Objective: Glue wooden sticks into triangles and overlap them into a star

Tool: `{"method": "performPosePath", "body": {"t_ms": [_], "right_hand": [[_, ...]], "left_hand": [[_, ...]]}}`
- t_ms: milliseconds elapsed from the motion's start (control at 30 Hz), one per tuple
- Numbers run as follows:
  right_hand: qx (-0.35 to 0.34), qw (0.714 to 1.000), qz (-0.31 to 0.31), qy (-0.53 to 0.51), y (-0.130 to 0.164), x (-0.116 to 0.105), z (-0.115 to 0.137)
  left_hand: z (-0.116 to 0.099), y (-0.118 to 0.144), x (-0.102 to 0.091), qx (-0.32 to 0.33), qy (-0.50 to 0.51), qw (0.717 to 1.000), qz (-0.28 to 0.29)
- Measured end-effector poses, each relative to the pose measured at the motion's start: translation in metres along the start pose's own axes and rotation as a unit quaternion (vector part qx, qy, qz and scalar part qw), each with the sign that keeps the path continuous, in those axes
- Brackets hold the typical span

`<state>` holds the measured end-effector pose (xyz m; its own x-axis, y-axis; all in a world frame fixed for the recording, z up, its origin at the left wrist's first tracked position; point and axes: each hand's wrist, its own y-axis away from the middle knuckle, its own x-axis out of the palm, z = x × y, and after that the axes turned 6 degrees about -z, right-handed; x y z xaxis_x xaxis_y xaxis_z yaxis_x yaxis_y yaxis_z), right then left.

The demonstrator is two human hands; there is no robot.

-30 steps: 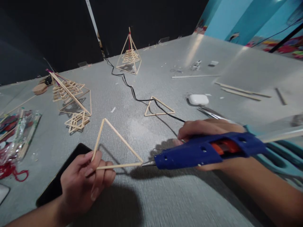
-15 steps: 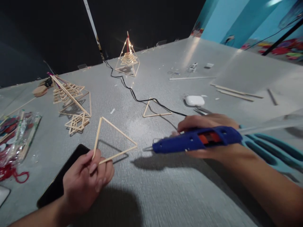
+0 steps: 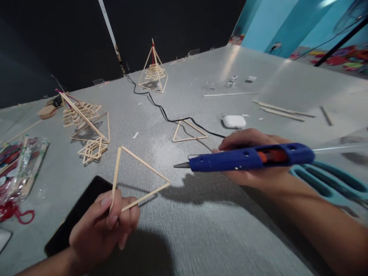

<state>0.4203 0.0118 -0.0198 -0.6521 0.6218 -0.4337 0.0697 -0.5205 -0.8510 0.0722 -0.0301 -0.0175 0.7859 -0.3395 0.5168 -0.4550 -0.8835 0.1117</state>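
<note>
My left hand [image 3: 106, 222] pinches a triangle of thin wooden sticks [image 3: 145, 164] at its near left corner, holding it tilted above the floor. That corner is partly hidden by my fingers. My right hand [image 3: 244, 172] is wrapped round a blue glue gun [image 3: 227, 160] with a clear glue stick [image 3: 339, 148] in its rear end. The gun's metal nozzle points left, a little above and right of the triangle's right corner, apart from it. A second stick triangle [image 3: 189, 138] lies flat beyond, by the black cord [image 3: 163, 111].
A black phone [image 3: 77, 214] lies under my left hand. Teal scissors [image 3: 330, 182] sit beside my right forearm. Stick pyramids [image 3: 153, 71] stand farther back, with small stacked triangles [image 3: 93, 150] at left. A white earbud case [image 3: 234, 121] and loose sticks [image 3: 283, 110] lie to the right.
The glue gun has risen and its nozzle has swung up, away from the triangle's right corner. My left hand and its triangle have shifted slightly down. Lights on the far pyramid have gone dark.
</note>
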Motion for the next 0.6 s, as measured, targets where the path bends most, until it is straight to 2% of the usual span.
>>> {"method": "performPosePath", "body": {"t_ms": [133, 333, 600], "right_hand": [[0.008, 1.000, 0.002, -0.004, -0.001, 0.000, 0.002], [0.050, 0.999, 0.012, -0.004, 0.002, -0.001, 0.004], [0.083, 0.996, 0.023, -0.014, 0.012, 0.003, 0.000]], "left_hand": [[-0.001, 0.000, 0.001, -0.010, 0.000, 1.000, -0.002], [-0.002, 0.001, 0.004, -0.019, 0.002, 0.999, -0.038], [0.000, -0.003, 0.010, 0.013, -0.035, 0.998, -0.053]]}}
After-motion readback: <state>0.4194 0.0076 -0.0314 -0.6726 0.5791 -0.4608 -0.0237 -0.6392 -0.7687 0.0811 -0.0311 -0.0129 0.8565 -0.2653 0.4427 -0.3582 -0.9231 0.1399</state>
